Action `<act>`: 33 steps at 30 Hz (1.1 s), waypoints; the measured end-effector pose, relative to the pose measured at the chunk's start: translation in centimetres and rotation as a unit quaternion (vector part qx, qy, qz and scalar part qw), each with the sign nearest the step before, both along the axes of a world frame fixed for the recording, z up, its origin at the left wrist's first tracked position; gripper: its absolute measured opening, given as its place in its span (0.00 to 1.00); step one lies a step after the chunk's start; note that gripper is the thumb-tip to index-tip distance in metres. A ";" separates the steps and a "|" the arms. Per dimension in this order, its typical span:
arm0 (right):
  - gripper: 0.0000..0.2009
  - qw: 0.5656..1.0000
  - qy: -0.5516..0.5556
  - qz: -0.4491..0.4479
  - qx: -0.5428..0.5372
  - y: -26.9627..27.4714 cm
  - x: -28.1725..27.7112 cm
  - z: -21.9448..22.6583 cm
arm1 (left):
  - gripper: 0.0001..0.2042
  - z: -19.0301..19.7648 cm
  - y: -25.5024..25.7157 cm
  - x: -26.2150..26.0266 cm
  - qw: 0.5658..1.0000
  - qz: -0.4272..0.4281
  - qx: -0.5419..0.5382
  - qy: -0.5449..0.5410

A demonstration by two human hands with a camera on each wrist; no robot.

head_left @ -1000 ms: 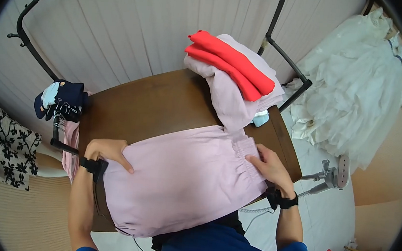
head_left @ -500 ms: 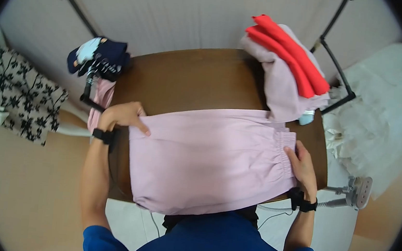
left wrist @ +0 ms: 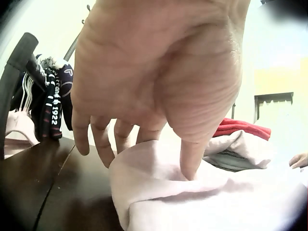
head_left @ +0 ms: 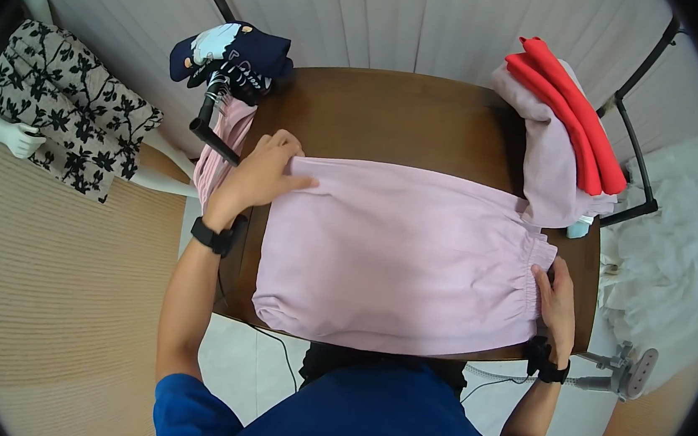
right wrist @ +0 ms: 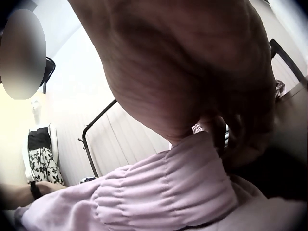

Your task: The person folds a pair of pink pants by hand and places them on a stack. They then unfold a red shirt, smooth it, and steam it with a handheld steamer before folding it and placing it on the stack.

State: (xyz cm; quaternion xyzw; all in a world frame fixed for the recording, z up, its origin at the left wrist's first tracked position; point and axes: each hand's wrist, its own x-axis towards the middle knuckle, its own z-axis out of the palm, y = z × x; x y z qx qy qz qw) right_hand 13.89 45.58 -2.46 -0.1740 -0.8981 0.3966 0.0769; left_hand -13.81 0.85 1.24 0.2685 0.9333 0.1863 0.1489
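Folded pale pink elastic-waist pants [head_left: 400,256] lie flat across the front of the brown table, their gathered waistband [right wrist: 159,192] at the right. My left hand [head_left: 265,172] is at the far left corner of the pants. In the left wrist view its fingers [left wrist: 122,132] extend down beside the folded edge, and the thumb rests on the cloth. My right hand [head_left: 557,305] holds the waistband at the right end, thumb on top and fingers around the edge, partly hidden under the cloth.
A stack of pale pink clothing [head_left: 551,174] with a red folded garment [head_left: 573,113] on top sits at the table's back right. Dark clothes [head_left: 234,56] hang on a black rack at the left. A steamer head [head_left: 635,372] stands off the right edge, near a mannequin's white dress [head_left: 665,248].
The head view has shifted, so the table appears further right and squarer. The left thumb has shifted along the top corner and the left fingers have spread. The right hand stays on the waistband.
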 end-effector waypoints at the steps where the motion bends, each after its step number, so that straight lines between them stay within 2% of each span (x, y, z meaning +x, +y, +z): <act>1: 0.15 0.998 -0.022 -0.007 0.059 -0.1 -0.1 0.4 | 0.29 0.0 -0.1 1.5 0.996 -0.005 0.044 0.079; 2: 0.15 0.992 -0.043 -0.012 0.118 -0.3 -0.2 0.7 | 0.31 0.3 -0.3 2.9 0.984 -0.010 0.088 0.158; 3: 0.17 0.984 -0.052 -0.043 0.167 -0.6 0.0 0.7 | 0.35 1.3 -0.6 4.1 0.981 -0.041 0.067 0.177; 4: 0.17 0.984 -0.051 -0.038 0.166 -1.4 0.0 1.2 | 0.35 2.0 -0.9 5.2 0.981 -0.036 0.064 0.177; 6: 0.21 0.968 0.041 -0.035 0.245 -3.8 -0.2 3.2 | 0.29 3.2 -1.3 7.2 0.996 -0.056 0.042 0.062; 7: 0.24 0.977 0.021 -0.034 0.209 -4.6 -0.1 3.7 | 0.25 3.8 -1.4 8.1 0.999 -0.041 0.022 -0.003; 8: 0.24 0.978 0.021 -0.029 0.206 -5.9 -0.5 4.6 | 0.25 3.9 -1.9 8.8 0.999 -0.036 0.020 -0.004; 10: 0.26 0.959 0.069 -0.026 0.273 -9.4 -1.4 6.8 | 0.24 4.1 -2.8 10.2 0.984 -0.128 -0.018 -0.122; 11: 0.26 0.953 0.078 -0.026 0.290 -10.3 -1.6 7.2 | 0.24 4.3 -3.1 11.2 0.984 -0.124 -0.021 -0.123; 12: 0.26 0.955 0.078 -0.025 0.286 -11.0 -1.7 7.2 | 0.24 4.6 -3.3 12.4 0.984 -0.129 -0.026 -0.118; 14: 0.25 0.945 0.095 0.047 0.310 -11.9 -1.9 7.3 | 0.23 4.9 -3.7 14.1 0.983 -0.136 -0.033 -0.116; 15: 0.25 0.959 0.056 0.094 0.261 -12.0 -1.9 7.4 | 0.23 4.9 -3.8 14.8 0.989 -0.123 -0.039 -0.079; 16: 0.25 0.960 0.052 0.094 0.260 -12.0 -1.8 6.9 | 0.23 4.8 -4.1 15.5 0.992 -0.108 -0.044 -0.042; 18: 0.27 0.964 0.002 0.144 0.223 -11.9 -1.9 5.4 | 0.23 3.8 -4.6 16.4 0.992 -0.115 -0.046 -0.035; 19: 0.31 0.964 -0.039 0.151 0.215 -11.6 -1.9 5.3 | 0.21 3.4 -4.8 16.8 0.992 -0.116 -0.050 -0.020; 22: 0.35 0.963 -0.086 0.157 0.200 -10.6 -1.6 3.9 | 0.18 3.4 -5.2 17.5 0.993 -0.102 -0.061 0.002; 26: 0.36 0.962 -0.107 0.165 0.189 -10.4 -1.6 4.6 | 0.11 5.0 -5.1 18.3 0.992 -0.084 -0.087 0.039; 33: 0.37 0.964 -0.115 0.165 0.174 -10.2 -1.8 4.4 | 0.08 4.5 -5.8 20.6 0.981 -0.069 -0.160 0.090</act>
